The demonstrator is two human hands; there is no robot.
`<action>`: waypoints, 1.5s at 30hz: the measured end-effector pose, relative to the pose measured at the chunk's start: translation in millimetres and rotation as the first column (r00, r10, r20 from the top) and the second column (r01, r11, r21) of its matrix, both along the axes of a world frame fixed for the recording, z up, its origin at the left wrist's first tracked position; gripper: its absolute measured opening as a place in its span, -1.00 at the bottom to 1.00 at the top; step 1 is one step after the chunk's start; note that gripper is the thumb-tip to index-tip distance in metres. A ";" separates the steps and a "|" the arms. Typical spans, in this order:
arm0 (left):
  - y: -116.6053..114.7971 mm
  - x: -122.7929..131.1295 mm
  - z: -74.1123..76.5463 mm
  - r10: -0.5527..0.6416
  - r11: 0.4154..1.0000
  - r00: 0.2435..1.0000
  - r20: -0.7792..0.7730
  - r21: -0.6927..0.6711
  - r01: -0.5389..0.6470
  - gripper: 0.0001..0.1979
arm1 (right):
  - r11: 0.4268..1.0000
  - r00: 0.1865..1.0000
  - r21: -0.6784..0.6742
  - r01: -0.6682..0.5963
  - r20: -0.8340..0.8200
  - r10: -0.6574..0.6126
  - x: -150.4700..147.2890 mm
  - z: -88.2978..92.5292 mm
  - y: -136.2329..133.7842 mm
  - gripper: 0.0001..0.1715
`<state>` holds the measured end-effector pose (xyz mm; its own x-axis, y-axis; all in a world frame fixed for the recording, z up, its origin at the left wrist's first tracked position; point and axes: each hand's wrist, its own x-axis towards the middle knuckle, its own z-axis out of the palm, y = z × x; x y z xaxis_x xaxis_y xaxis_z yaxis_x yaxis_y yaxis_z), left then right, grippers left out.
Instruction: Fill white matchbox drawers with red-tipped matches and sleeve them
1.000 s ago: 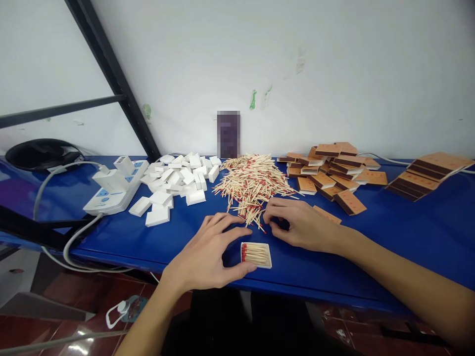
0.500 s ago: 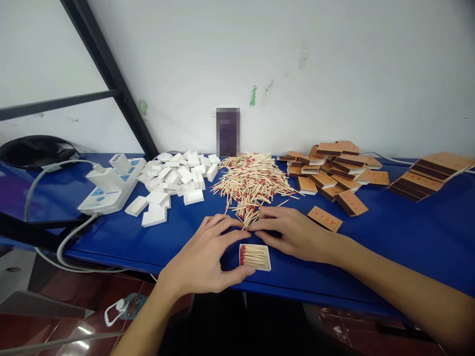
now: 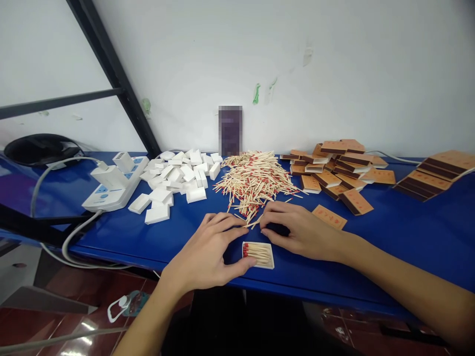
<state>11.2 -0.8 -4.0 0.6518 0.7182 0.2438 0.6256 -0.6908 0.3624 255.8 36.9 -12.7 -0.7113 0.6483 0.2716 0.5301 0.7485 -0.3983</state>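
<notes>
A white matchbox tray (image 3: pixel 264 266) lies on the blue table in front of me, with a row of red-tipped matches in it. My left hand (image 3: pixel 213 252) spreads around its left side, open; the thumb lies at the tray's front edge and the fingertips touch loose match ends. To the right, my right hand (image 3: pixel 297 230) has its fingertips pinched together on a match (image 3: pixel 255 222) at the near edge of the heap. Behind both hands spreads a big pile of loose matches (image 3: pixel 256 178). What else the right fingers cover is hidden.
White empty trays (image 3: pixel 187 173) are heaped at the left, by a power strip (image 3: pixel 115 190) with cables. Orange matchbox sleeves (image 3: pixel 330 168) pile up at the right, one lying flat (image 3: pixel 329 216) beside my right wrist. A dark blurred rectangle (image 3: pixel 230 131) leans on the wall.
My right hand has drawn slightly right, away from the left fingertips, and its fingers have curled closer. A match now shows between the hands. The view has shifted a little.
</notes>
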 end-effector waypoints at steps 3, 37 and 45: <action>-0.6 0.2 0.1 0.002 1.000 1.000 0.008 0.000 -0.002 -0.57 | 1.000 1.000 0.011 0.005 -0.017 -0.005 2.9 0.3 0.3 -0.83; -0.2 0.8 -2.8 0.243 0.956 0.953 0.180 0.124 -0.268 -0.84 | 0.999 1.000 0.040 0.021 -0.018 -0.020 2.8 -2.4 2.2 -0.83; -0.6 -0.9 -5.1 0.297 0.907 0.889 0.349 0.187 -0.377 -0.93 | 0.999 1.000 0.029 0.014 -0.023 -0.014 4.9 -3.6 3.9 -0.88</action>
